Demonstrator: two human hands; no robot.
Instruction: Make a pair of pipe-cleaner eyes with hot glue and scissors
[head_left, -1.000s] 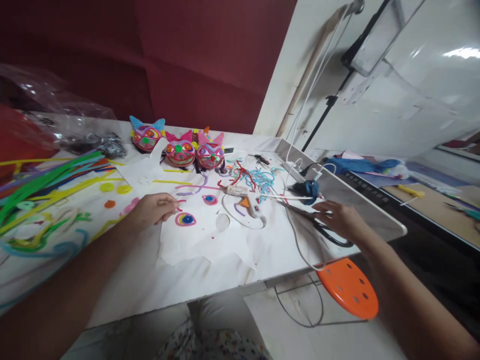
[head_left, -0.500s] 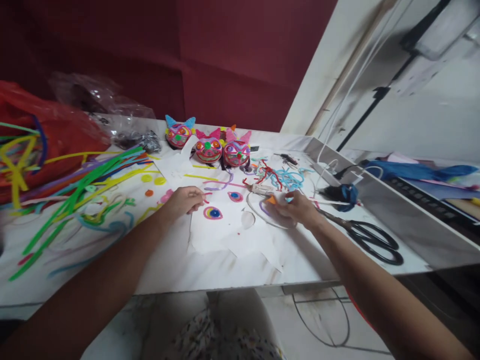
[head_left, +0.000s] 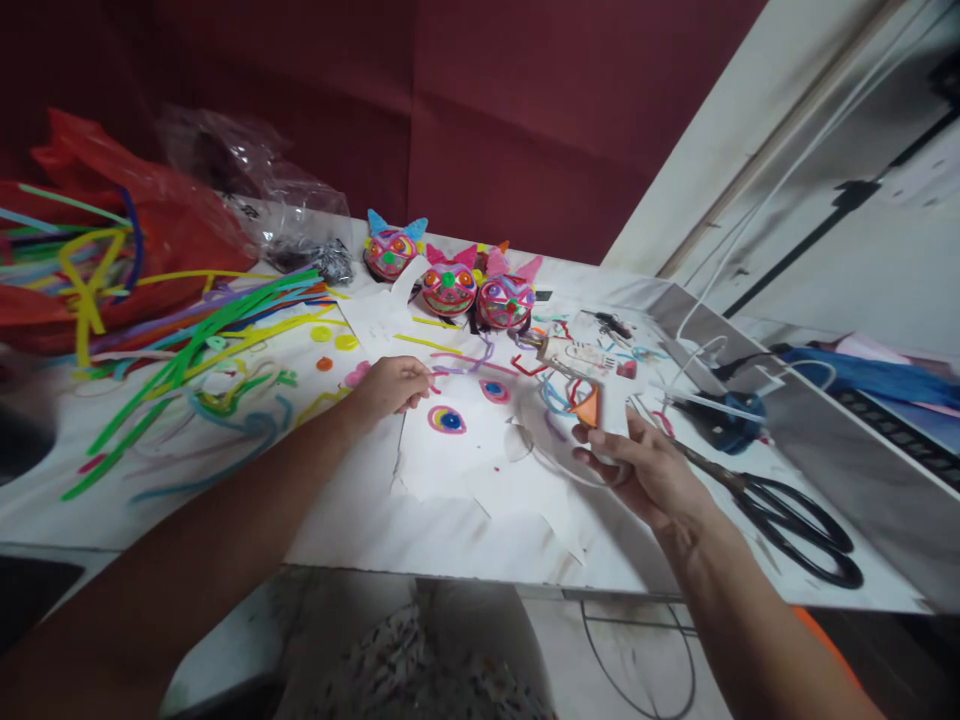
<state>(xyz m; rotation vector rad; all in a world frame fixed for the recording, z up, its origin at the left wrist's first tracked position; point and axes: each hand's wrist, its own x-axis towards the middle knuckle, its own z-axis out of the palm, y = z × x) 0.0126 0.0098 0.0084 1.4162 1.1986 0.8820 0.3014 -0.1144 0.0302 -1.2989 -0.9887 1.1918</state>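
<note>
My left hand (head_left: 396, 386) is pinched on a short pink-red piece of pipe cleaner (head_left: 435, 384), above the edge of a white paper sheet (head_left: 450, 470). My right hand (head_left: 645, 465) is wrapped round the handle of a white glue gun (head_left: 577, 355) with an orange trigger (head_left: 588, 405); its nozzle points away to the left. On the paper lie two eye shapes with pink outlines, a larger eye (head_left: 447, 420) and a smaller eye (head_left: 495, 391). A round clear piece (head_left: 519, 442) rests nearby.
Three colourful eared heads (head_left: 448, 288) stand at the back. Loose pipe cleaners (head_left: 202, 340) spread across the left, beside a red bag (head_left: 180, 225). Black-handled scissors (head_left: 795, 520) lie right of my right hand, near a raised grey edge (head_left: 817, 440) and a white cable (head_left: 720, 260).
My right hand has lifted the glue gun off the table and turned it upright. My left hand keeps its pinch in nearly the same place over the paper. The view has shifted slightly.
</note>
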